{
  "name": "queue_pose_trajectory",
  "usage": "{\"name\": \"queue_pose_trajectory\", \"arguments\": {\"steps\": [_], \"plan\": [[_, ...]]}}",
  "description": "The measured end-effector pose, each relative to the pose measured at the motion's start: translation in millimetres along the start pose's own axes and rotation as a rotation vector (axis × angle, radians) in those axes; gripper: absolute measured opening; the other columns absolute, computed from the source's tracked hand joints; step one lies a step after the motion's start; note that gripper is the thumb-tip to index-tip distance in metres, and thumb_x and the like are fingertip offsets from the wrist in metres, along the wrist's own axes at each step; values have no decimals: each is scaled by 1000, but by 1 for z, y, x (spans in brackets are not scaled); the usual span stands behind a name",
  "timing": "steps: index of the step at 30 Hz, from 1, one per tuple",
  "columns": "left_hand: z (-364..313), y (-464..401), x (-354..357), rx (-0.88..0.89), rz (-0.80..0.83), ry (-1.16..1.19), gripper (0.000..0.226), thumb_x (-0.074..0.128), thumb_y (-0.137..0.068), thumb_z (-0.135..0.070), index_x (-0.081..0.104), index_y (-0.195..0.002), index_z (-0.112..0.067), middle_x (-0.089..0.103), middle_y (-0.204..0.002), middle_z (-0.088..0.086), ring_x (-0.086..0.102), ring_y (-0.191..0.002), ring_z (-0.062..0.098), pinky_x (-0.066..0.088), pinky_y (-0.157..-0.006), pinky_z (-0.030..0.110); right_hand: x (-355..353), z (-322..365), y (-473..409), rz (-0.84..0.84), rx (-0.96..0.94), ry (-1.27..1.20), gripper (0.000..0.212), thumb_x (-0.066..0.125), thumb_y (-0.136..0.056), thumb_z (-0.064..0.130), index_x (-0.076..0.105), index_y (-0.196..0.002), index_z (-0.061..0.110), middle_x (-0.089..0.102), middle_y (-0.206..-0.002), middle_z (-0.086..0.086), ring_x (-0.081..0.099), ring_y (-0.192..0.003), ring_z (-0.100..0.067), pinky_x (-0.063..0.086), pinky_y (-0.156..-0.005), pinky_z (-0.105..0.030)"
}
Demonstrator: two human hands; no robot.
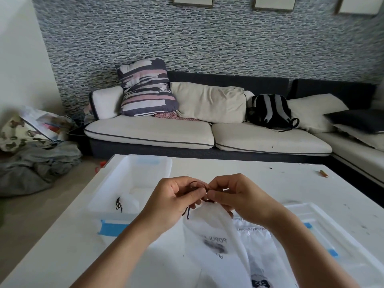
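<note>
Currently the tying step is in hand: left grip (173, 198) and right grip (239, 197) both pinch the cord (197, 183), looped between them. Bag (209, 225) trails just below both, neck gathered at the cord. Next, likely pull the ends apart evenly to cinch the knot.

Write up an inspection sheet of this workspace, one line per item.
Surface: white table, a few dark specks.
Job's things: white printed bag with a dark cord at its neck.
Clutter: clear bin holding a knotted cord piece; clear tray on the right; blue tape; small orange stick near the far edge.
Hands: left hand and right hand both pinch the dark cord with their fingers.
Cables: nothing seen.
Surroundings: sofa, striped pillow, backpack, clothes heap on the floor.
</note>
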State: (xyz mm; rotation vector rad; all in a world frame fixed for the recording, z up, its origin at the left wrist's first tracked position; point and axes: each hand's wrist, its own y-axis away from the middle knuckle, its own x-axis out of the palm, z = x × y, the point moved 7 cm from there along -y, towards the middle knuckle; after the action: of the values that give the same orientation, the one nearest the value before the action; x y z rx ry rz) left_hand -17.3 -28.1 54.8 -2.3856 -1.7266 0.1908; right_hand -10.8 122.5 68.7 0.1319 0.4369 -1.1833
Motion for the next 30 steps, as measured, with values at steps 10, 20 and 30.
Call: {"name": "queue_pose_trajectory", "arguments": {"steps": [10,20,30], "plan": [[1,-1,-17,39,-112,-17,13,66,-88,3,74,-96,-4,77,-85,12,67,-69,15,53,-67,22,15,-2,-3,15,5,-362,15,59,-91,21,59,-82,9,49,-72,-6,41,-62,-14,31,-55,-26],[-3,3,-10,106,-149,-152,11,72,-89,-17,81,-83,-20,75,-90,2,69,-89,25,54,-83,41,16,0,-9,-99,-1,-262,20,60,-90,26,64,-80,10,52,-76,-14,38,-69,-26,30,-56,-30],[12,5,-4,-88,-156,70,15,76,-79,-11,80,-92,-6,78,-94,11,74,-95,27,54,-90,29,18,4,-6,-164,22,-264,23,52,-101,2,56,-79,1,43,-61,-9,33,-48,-12,30,-46,-19]]}}
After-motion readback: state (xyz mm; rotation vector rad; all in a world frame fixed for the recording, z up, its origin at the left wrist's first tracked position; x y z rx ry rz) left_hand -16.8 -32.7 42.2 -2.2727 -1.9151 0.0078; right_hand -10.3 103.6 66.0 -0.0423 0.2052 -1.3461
